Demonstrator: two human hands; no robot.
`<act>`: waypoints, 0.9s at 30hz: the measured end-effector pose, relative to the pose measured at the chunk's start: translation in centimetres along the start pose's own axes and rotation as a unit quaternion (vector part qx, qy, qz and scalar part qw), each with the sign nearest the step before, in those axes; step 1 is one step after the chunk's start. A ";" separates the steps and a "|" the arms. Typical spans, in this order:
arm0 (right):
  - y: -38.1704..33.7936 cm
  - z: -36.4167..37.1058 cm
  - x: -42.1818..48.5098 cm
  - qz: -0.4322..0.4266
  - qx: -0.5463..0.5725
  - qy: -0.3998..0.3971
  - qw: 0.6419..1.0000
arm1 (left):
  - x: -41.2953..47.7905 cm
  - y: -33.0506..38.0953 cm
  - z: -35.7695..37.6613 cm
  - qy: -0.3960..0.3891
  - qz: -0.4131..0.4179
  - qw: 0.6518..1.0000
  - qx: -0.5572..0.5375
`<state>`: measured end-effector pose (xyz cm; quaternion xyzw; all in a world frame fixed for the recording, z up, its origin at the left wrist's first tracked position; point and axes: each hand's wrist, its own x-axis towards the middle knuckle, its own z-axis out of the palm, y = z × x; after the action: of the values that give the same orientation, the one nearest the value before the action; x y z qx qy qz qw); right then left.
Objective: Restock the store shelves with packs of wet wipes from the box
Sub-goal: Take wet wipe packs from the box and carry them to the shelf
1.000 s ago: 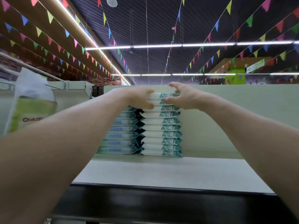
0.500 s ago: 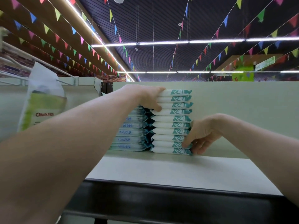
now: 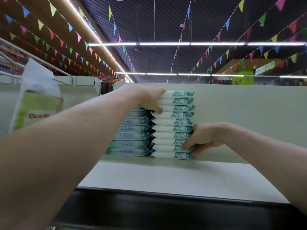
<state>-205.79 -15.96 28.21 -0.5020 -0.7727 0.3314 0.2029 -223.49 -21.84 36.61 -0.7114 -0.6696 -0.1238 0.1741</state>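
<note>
1. Head view: the white stack point(image 3: 173, 125) of wipes packs stands far back on the shelf point(image 3: 166, 178), at 12 o'clock from the camera. The packs lie flat on one another, and their visible long edges run from 9 to 3 o'clock.
2. At the stack's 10 o'clock corner, the left hand point(image 3: 147, 98) has its fingers curled over the left end of the top pack. Its thumb presses the front a few packs down, so the fingers are clamped on the upper packs.
3. At the stack's 4 o'clock corner, the right hand point(image 3: 203, 138) has its thumb on the front of the low packs. Its fingers wrap the right end near the bottom, clamped on the lower packs.
4. The stack sits between the hands on a diagonal, toward 4 o'clock from the left fingers and toward 10 o'clock from the right. Both hands are already in contact, so neither is nearer, and the middle packs have no hand on them.
5. A lower blue stack point(image 3: 131, 135) sits just beside it at 9 o'clock, and their ends seem to touch. I judge that only the 3 o'clock side is free. Any squaring-up needs both hands moving together, or the soft column may shear at its middle.
</note>
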 end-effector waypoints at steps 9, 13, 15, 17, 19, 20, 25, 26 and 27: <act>-2.7 -3.5 -2.9 0.005 -0.148 0.112 0.983 | -0.4 0.8 0.1 -0.002 -0.005 1.000 -0.006; -4.8 -4.1 -4.2 -0.113 -0.213 0.221 0.945 | -0.4 1.1 0.1 -0.003 -0.015 1.000 -0.008; -5.5 -3.8 -4.1 -0.174 -0.241 0.244 0.923 | -0.4 1.3 0.1 -0.005 -0.021 1.000 -0.013; -5.8 -3.4 -3.5 -0.213 -0.258 0.263 0.905 | -0.4 1.5 0.0 -0.009 -0.022 1.000 -0.017; -6.0 -3.2 -2.8 -0.223 -0.255 0.277 0.899 | -0.5 1.7 -0.1 -0.011 -0.023 1.000 -0.015; -6.1 -3.2 -2.5 -0.223 -0.249 0.287 0.898 | -0.5 1.7 -0.1 -0.009 -0.026 1.000 -0.011; -6.3 -4.0 -1.7 -0.233 -0.247 0.354 0.872 | -0.7 1.8 -0.6 0.061 -0.030 0.997 -0.036; -6.4 -4.0 -1.7 -0.239 -0.250 0.363 0.865 | -0.8 1.8 -0.7 0.078 -0.029 0.996 -0.033; -6.4 -3.9 -1.7 -0.243 -0.255 0.372 0.859 | -1.0 1.9 -0.7 0.091 -0.030 0.995 -0.027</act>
<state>-206.68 -18.06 35.61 -0.4187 -0.7943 -0.1482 0.4145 -221.66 -23.11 36.74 -0.6809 -0.6686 -0.2112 0.2117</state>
